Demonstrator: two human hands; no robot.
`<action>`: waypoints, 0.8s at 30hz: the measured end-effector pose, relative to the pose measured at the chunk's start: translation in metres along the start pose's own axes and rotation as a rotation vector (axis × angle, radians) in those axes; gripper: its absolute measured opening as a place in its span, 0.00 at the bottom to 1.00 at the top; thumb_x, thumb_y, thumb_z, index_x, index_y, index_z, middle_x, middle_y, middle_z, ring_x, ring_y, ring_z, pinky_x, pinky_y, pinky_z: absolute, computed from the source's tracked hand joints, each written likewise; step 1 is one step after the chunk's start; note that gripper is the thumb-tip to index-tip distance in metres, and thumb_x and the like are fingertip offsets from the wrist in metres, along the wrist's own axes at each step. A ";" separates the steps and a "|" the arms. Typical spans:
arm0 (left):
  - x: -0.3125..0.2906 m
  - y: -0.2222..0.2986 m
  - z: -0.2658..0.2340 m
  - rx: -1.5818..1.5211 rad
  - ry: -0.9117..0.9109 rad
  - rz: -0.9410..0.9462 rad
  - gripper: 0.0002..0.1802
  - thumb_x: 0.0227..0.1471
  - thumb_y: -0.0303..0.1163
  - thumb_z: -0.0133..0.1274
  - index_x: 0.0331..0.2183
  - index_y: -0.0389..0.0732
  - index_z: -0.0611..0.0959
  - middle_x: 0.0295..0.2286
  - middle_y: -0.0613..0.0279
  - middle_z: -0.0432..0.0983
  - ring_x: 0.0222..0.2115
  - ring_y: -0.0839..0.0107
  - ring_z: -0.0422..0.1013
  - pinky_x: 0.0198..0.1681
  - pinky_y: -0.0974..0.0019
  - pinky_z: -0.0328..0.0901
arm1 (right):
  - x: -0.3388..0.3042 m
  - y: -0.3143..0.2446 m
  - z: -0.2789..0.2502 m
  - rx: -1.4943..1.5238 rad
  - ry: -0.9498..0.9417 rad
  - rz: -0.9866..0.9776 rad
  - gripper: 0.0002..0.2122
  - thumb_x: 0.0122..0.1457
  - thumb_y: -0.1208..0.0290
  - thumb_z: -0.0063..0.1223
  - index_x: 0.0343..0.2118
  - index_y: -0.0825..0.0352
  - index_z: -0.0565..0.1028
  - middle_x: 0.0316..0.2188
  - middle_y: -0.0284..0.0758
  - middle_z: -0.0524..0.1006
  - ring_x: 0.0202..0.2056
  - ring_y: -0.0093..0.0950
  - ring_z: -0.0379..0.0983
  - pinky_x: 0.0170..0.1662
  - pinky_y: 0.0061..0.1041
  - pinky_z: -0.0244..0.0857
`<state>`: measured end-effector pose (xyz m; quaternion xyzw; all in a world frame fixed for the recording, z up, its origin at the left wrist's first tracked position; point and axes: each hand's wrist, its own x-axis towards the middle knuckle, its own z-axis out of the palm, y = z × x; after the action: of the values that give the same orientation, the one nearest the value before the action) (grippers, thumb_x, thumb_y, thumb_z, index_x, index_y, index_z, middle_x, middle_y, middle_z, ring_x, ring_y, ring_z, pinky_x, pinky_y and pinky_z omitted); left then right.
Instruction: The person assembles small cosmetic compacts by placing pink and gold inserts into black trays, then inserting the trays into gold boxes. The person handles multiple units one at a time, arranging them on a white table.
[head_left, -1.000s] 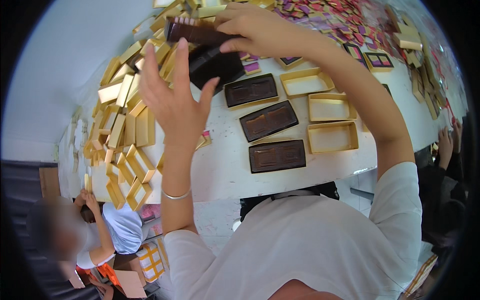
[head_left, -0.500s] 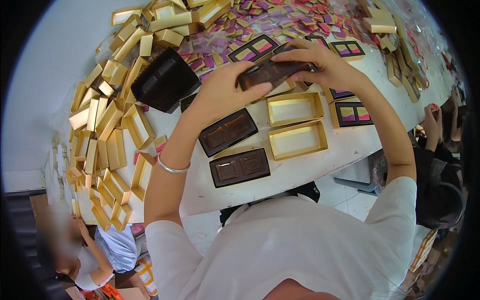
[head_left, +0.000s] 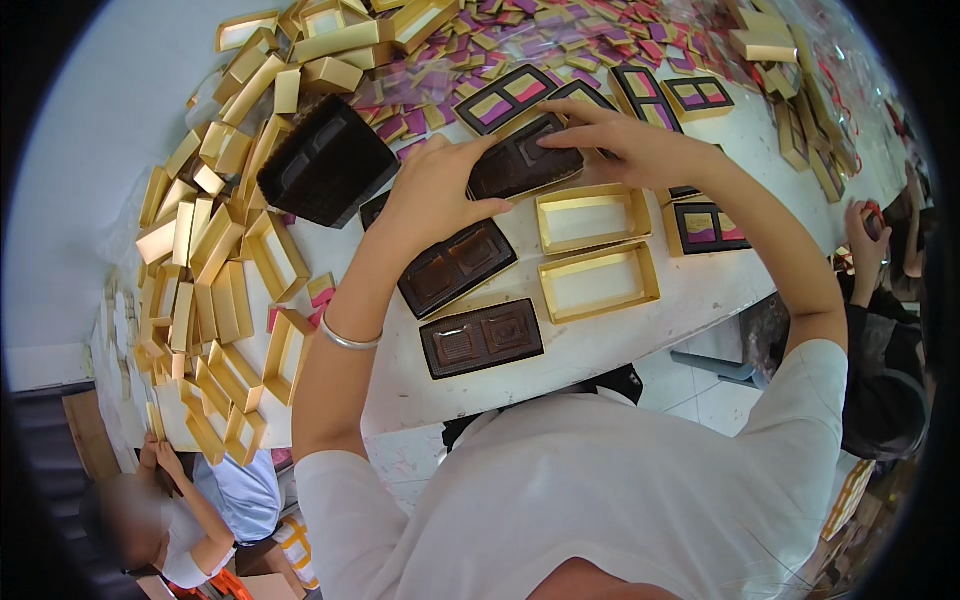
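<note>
A dark brown plastic tray (head_left: 525, 160) with two compartments sits in a gold box, whose rim (head_left: 545, 188) shows along the near side. Around its left end my left hand (head_left: 435, 190) is closed, thumb at the near edge and fingers toward the far edge. My right hand (head_left: 625, 145) rests fingertips on the tray from the right, fingers stretched apart. Just nearer lie two more brown trays in boxes, one tilted (head_left: 458, 265) and one at the front (head_left: 482, 338). Two gold boxes without trays, one behind (head_left: 595, 218) the other (head_left: 600, 282), stand to their right.
A stack of brown trays (head_left: 325, 160) leans left of my hands. Gold boxes (head_left: 225, 270) pile up at the left. Small purple, pink and gold packets (head_left: 560, 40) cover the far table. Filled boxes (head_left: 705, 228) stand at right. Other people sit lower left and far right.
The brown tray, tilted between both hands before, now lies lower and flatter in the gold box. My right hand's fingers have loosened and spread over it.
</note>
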<state>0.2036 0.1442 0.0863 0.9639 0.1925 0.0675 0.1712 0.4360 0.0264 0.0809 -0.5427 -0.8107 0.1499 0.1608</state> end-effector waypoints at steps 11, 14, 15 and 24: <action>-0.002 -0.016 0.020 -0.026 0.111 0.151 0.35 0.39 0.42 0.62 0.51 0.47 0.72 0.36 0.57 0.74 0.41 0.60 0.65 0.50 0.60 0.55 | 0.007 0.004 0.005 -0.930 0.070 -0.513 0.13 0.48 0.71 0.51 0.36 0.73 0.73 0.37 0.40 0.70 0.36 0.25 0.70 0.36 0.20 0.68; -0.002 -0.018 0.021 -0.022 0.114 0.169 0.34 0.40 0.42 0.61 0.52 0.47 0.72 0.36 0.57 0.73 0.41 0.60 0.65 0.50 0.59 0.55 | 0.008 0.005 0.010 -0.853 0.074 -0.459 0.13 0.47 0.72 0.51 0.35 0.74 0.73 0.38 0.39 0.70 0.36 0.27 0.70 0.37 0.23 0.68; -0.002 -0.019 0.021 -0.023 0.104 0.163 0.34 0.41 0.42 0.60 0.52 0.47 0.72 0.37 0.57 0.73 0.41 0.59 0.65 0.50 0.59 0.55 | 0.007 0.006 0.012 -0.716 0.103 -0.426 0.13 0.47 0.72 0.51 0.35 0.74 0.73 0.39 0.39 0.70 0.37 0.28 0.70 0.38 0.24 0.68; -0.003 -0.015 0.020 -0.020 0.053 0.125 0.28 0.43 0.43 0.59 0.49 0.50 0.76 0.40 0.56 0.72 0.42 0.59 0.66 0.50 0.60 0.56 | -0.001 -0.002 0.022 -0.570 0.082 -0.313 0.13 0.47 0.71 0.50 0.34 0.75 0.74 0.42 0.39 0.68 0.46 0.33 0.65 0.46 0.28 0.64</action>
<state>0.1991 0.1498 0.0622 0.9702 0.1356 0.1057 0.1710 0.4255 0.0238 0.0616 -0.4404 -0.8863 -0.1318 0.0561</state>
